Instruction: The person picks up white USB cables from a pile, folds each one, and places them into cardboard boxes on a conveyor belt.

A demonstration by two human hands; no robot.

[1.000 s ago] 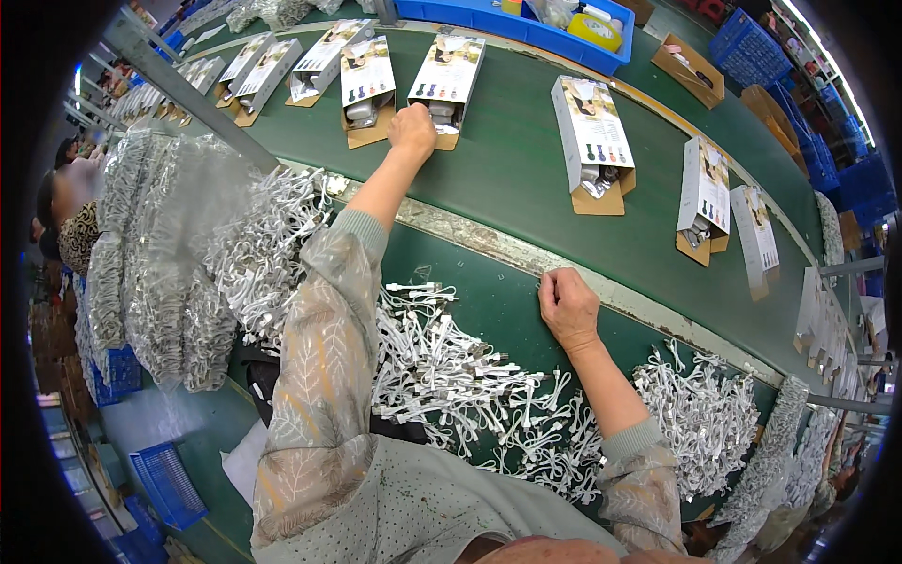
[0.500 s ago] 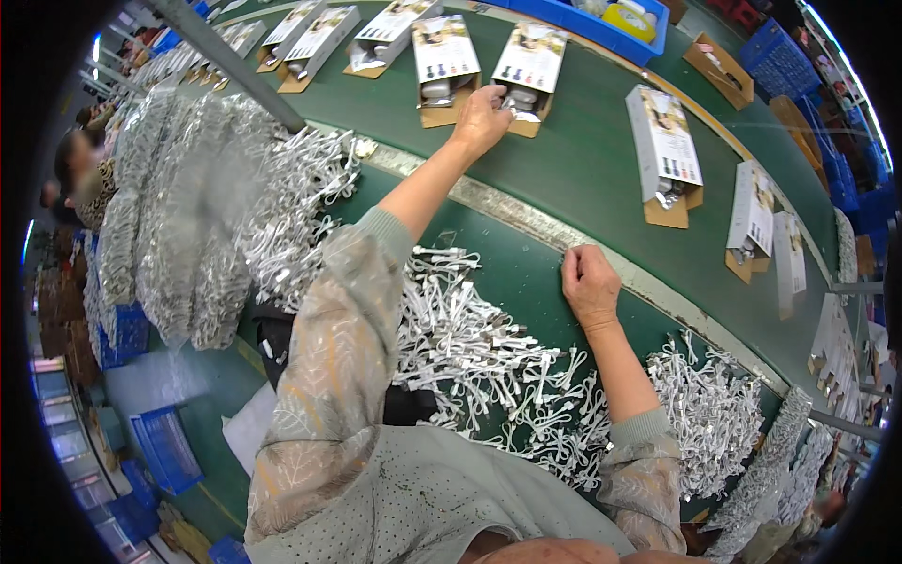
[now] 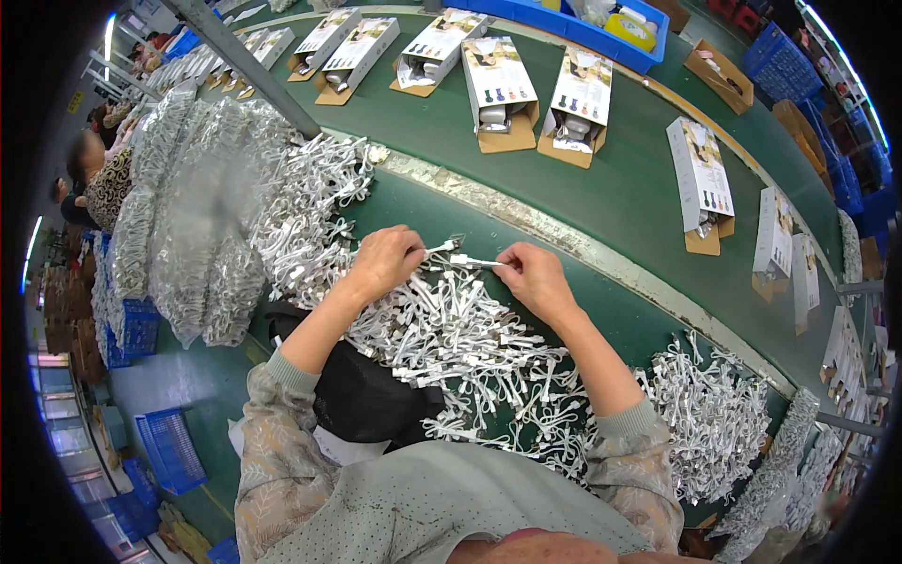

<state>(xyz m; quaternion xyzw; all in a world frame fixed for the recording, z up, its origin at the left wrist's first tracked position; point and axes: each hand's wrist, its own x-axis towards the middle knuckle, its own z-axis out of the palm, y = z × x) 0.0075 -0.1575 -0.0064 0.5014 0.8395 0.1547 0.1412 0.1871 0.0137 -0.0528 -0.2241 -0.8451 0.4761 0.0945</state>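
At the far edge of a loose heap of short white USB cables (image 3: 470, 329), both my hands work close together. My right hand (image 3: 536, 279) pinches one white cable (image 3: 481, 262), which stretches left from its fingertips over the heap. Opposite it, my left hand (image 3: 387, 260) is closed, thumb against fingers, on a white cable end (image 3: 438, 248). Whether both hold the same cable I cannot tell. Beyond them, open printed white boxes (image 3: 500, 80) lie on the green belt, their brown flaps towards me and wrapped contents showing.
A metal-edged strip (image 3: 526, 221) separates my worktop from the belt. Bagged cables (image 3: 202, 207) are stacked at the left beside a slanting grey post (image 3: 246, 66). Another cable heap (image 3: 705, 414) lies right. A blue tray (image 3: 526, 17) stands behind the belt; a black bag (image 3: 366, 395) sits near me.
My left hand has come back from a box on the belt to the cable heap. My right hand has moved left from the strip and taken a cable. The boxes have shifted right.
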